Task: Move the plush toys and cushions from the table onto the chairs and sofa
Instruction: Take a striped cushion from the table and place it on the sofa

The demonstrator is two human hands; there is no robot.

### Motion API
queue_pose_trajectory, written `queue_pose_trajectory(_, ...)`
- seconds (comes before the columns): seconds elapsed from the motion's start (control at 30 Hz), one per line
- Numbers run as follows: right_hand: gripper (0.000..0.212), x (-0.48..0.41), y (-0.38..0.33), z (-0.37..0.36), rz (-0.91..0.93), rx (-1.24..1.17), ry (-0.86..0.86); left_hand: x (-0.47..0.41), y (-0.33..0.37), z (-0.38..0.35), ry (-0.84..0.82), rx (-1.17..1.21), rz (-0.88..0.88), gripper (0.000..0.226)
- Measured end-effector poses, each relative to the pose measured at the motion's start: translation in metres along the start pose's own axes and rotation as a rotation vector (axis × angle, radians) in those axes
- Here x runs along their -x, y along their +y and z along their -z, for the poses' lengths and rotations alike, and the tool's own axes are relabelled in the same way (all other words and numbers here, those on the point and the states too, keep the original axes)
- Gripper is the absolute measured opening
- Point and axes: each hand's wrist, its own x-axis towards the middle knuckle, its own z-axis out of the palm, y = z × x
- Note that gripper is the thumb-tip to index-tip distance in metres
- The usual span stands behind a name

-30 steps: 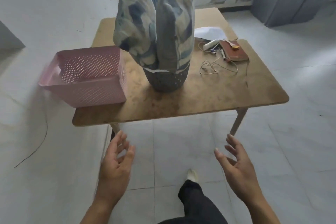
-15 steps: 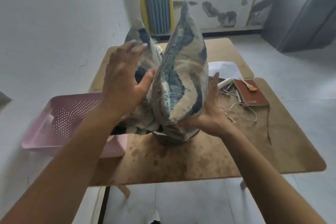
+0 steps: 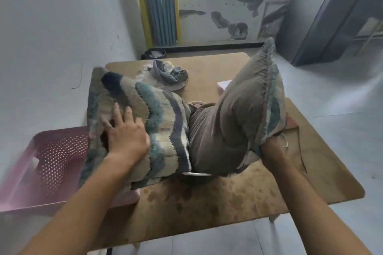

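Two cushions stand in a dark round basket [image 3: 195, 178] on the brown table [image 3: 238, 198]. The left cushion [image 3: 157, 130] has wavy blue, grey and beige stripes and leans left over the pink basket. My left hand [image 3: 124, 132] grips its face with fingers spread and pressed into it. The right cushion [image 3: 244, 114] shows its plain brown back and a fringed edge, tilted to the right. My right hand [image 3: 271, 149] holds its lower right corner from beneath. A crumpled grey and pale plush item [image 3: 167, 74] lies further back on the table.
A pink perforated basket [image 3: 51, 163] sits at the table's left edge against the white wall. A white cord [image 3: 285, 143] and paper [image 3: 222, 85] peek out behind the right cushion. Beyond the table are a barred window, a grey curtain and tiled floor to the right.
Both hands rose from below the table and took hold of the cushions. The cushions, upright and pressed together before, are now spread apart, the left one tipped left, the right one tipped right.
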Motion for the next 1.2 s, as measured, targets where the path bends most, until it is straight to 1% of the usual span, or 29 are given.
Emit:
queue_pose_trajectory(0.03,0.029,0.0,0.001,0.002,-0.006,0.002,0.024,0.002,0.004,-0.005,-0.046,-0.049,0.007,0.051)
queue_pose_trajectory(0.07,0.033,0.0,0.002,0.002,-0.024,0.018,0.036,0.006,0.011,-0.012,-0.066,-0.056,-0.044,0.055)
queue_pose_trajectory(0.1,0.046,0.002,-0.002,-0.001,-0.031,0.032,0.004,0.012,0.023,-0.022,-0.067,-0.006,-0.141,0.059)
queue_pose_trajectory(0.13,0.067,0.002,-0.004,-0.004,-0.025,0.046,-0.033,0.02,0.037,-0.033,-0.068,0.083,-0.258,0.063)
queue_pose_trajectory(0.17,0.082,0.004,-0.008,-0.008,-0.003,0.065,-0.052,0.028,0.052,-0.044,-0.086,0.145,-0.379,0.064)
queue_pose_trajectory(0.2,0.085,0.005,-0.011,-0.012,0.021,0.08,-0.052,0.038,0.066,-0.053,-0.127,0.145,-0.484,0.067)
queue_pose_trajectory(0.27,0.068,0.005,-0.012,-0.014,0.019,0.092,-0.045,0.049,0.087,-0.072,-0.19,0.013,-0.595,0.083)
queue_pose_trajectory(0.3,0.063,0.006,-0.013,-0.015,0.004,0.092,-0.033,0.05,0.095,-0.08,-0.188,-0.041,-0.602,0.091)
queue_pose_trajectory(0.33,0.061,0.004,-0.012,-0.015,-0.012,0.097,-0.024,0.051,0.101,-0.084,-0.18,-0.062,-0.592,0.093)
queue_pose_trajectory(0.37,0.063,0.006,-0.013,-0.016,-0.018,0.097,-0.018,0.05,0.106,-0.086,-0.176,-0.061,-0.571,0.091)
queue_pose_trajectory(0.43,0.065,0.007,-0.019,-0.022,-0.039,0.083,-0.009,0.048,0.113,-0.085,-0.183,-0.036,-0.523,0.078)
queue_pose_trajectory(0.47,0.056,0.006,-0.021,-0.027,-0.033,0.059,-0.007,0.046,0.114,-0.085,-0.193,-0.033,-0.51,0.074)
queue_pose_trajectory(0.5,0.043,0.007,-0.026,-0.033,-0.036,0.034,-0.01,0.044,0.114,-0.086,-0.213,-0.032,-0.506,0.073)
queue_pose_trajectory(0.53,0.034,0.005,-0.03,-0.039,-0.041,0.018,-0.03,0.042,0.114,-0.088,-0.227,-0.025,-0.512,0.071)
queue_pose_trajectory(0.63,0.032,0.003,-0.048,-0.053,0.004,0.026,-0.175,0.036,0.111,-0.093,-0.251,0.001,-0.53,0.065)
queue_pose_trajectory(0.77,0.029,0.007,-0.082,-0.057,0.072,-0.037,-0.219,0.034,0.115,-0.085,-0.29,-0.015,-0.526,0.061)
queue_pose_trajectory(0.83,0.024,0.011,-0.099,-0.06,0.073,-0.118,-0.196,0.034,0.116,-0.083,-0.321,-0.012,-0.53,0.061)
queue_pose_trajectory(0.87,0.014,0.013,-0.108,-0.06,0.062,-0.165,-0.154,0.032,0.116,-0.085,-0.318,-0.002,-0.547,0.06)
queue_pose_trajectory(0.9,0.009,0.011,-0.117,-0.058,0.063,-0.217,-0.116,0.032,0.115,-0.084,-0.319,0.0,-0.551,0.059)
queue_pose_trajectory(0.93,0.014,0.011,-0.129,-0.056,0.069,-0.292,-0.102,0.031,0.114,-0.086,-0.306,0.002,-0.556,0.059)
queue_pose_trajectory(0.97,0.012,0.01,-0.143,-0.051,0.096,-0.39,-0.135,0.031,0.112,-0.086,-0.302,0.012,-0.559,0.059)
queue_pose_trajectory(1.0,0.018,0.011,-0.158,-0.047,0.132,-0.491,-0.186,0.03,0.112,-0.089,-0.298,0.016,-0.571,0.059)
queue_pose_trajectory(1.03,0.04,0.011,-0.172,-0.04,0.19,-0.568,-0.238,0.03,0.111,-0.088,-0.294,0.03,-0.571,0.058)
queue_pose_trajectory(1.07,0.053,0.017,-0.184,-0.032,0.243,-0.607,-0.277,0.03,0.111,-0.089,-0.281,0.041,-0.561,0.054)
queue_pose_trajectory(1.1,0.056,0.021,-0.194,-0.021,0.287,-0.647,-0.296,0.031,0.109,-0.086,-0.273,0.086,-0.563,0.051)
queue_pose_trajectory(1.13,0.052,0.028,-0.204,-0.013,0.322,-0.654,-0.312,0.031,0.11,-0.082,-0.253,0.197,-0.561,0.052)
queue_pose_trajectory(1.17,0.047,0.033,-0.211,-0.004,0.353,-0.646,-0.277,0.031,0.109,-0.077,-0.227,0.331,-0.552,0.059)
queue_pose_trajectory(1.2,0.042,0.042,-0.219,0.002,0.355,-0.623,-0.187,0.032,0.11,-0.073,-0.191,0.512,-0.54,0.071)
